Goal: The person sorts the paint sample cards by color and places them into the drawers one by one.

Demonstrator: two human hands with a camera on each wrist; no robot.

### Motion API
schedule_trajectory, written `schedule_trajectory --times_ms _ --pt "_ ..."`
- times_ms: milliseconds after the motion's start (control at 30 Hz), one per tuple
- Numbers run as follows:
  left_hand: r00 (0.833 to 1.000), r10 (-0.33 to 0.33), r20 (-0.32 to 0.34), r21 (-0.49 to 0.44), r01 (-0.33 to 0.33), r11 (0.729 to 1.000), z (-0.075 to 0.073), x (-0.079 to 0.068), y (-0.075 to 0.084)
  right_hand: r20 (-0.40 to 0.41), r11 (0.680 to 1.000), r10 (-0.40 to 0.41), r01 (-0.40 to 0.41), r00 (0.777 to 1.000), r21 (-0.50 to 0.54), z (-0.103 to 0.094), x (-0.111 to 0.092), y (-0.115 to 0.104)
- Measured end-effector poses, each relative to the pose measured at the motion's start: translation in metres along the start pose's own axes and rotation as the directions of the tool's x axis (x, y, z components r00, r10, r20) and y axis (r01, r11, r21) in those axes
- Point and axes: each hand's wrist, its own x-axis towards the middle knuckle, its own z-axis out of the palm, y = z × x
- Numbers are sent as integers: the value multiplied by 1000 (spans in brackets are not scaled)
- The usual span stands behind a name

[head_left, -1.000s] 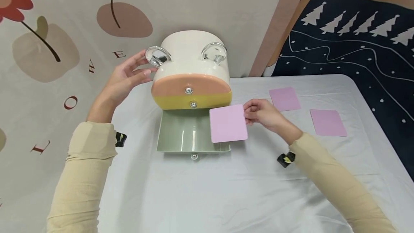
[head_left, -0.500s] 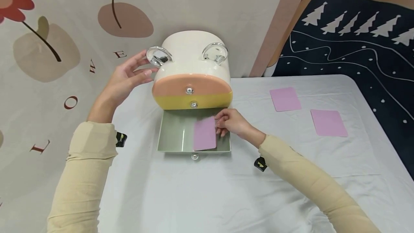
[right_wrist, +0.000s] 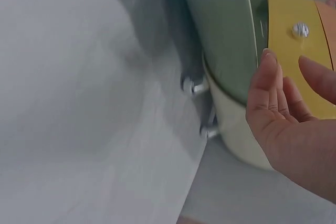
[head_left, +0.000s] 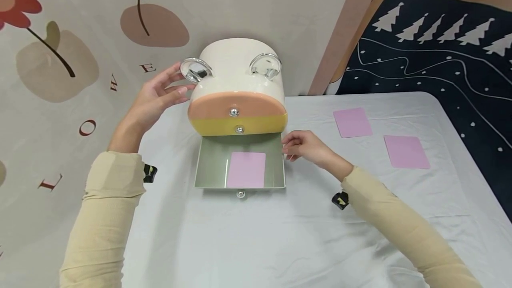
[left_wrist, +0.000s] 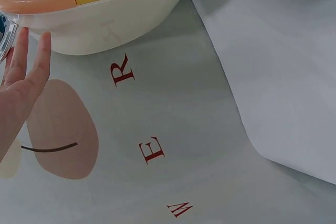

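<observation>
A rounded cream cabinet (head_left: 240,68) stands against the wall, with a peach drawer front (head_left: 216,105) above a yellow one (head_left: 264,123). Below them the pale green drawer (head_left: 210,163) is pulled out, and a pink square card (head_left: 246,170) lies in it near the front. My left hand (head_left: 152,94) rests its loosely spread fingers by the cabinet's left side, next to a round silver ear-like ring (head_left: 196,69). Beside the green drawer's right edge is my right hand (head_left: 310,148). Its fingers are relaxed and gently bent, with nothing between them in the right wrist view.
Two more pink cards, one farther back (head_left: 353,122) and one nearer (head_left: 406,152), lie on the white tablecloth (head_left: 320,239) to the right. A second silver ring (head_left: 266,64) tops the cabinet. Small silver feet (right_wrist: 194,85) show under it. A silver knob (head_left: 240,194) sticks out from the green drawer.
My right hand has carried the pink card leftward into the green drawer, let it go there, and drawn back to the right edge. The left hand has stayed in place.
</observation>
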Motion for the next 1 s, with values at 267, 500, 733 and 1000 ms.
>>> schedule_trajectory --times_ms 267,500,733,1000 --pt "1000 4 1 1 -4 1000 -1 0 0 -114 997 55 -61 992 -51 -60 -18 17" --pt "1000 7 7 3 -7 1000 0 0 0 -223 995 90 -96 971 -16 -122 -47 49" --pt "1000 14 4 -11 -13 1000 -1 1 -1 -351 978 144 -187 925 -90 -179 -82 83" --pt "1000 21 5 -35 -21 999 -2 1 -3 -434 966 231 -259 871 -7 -242 -125 143"
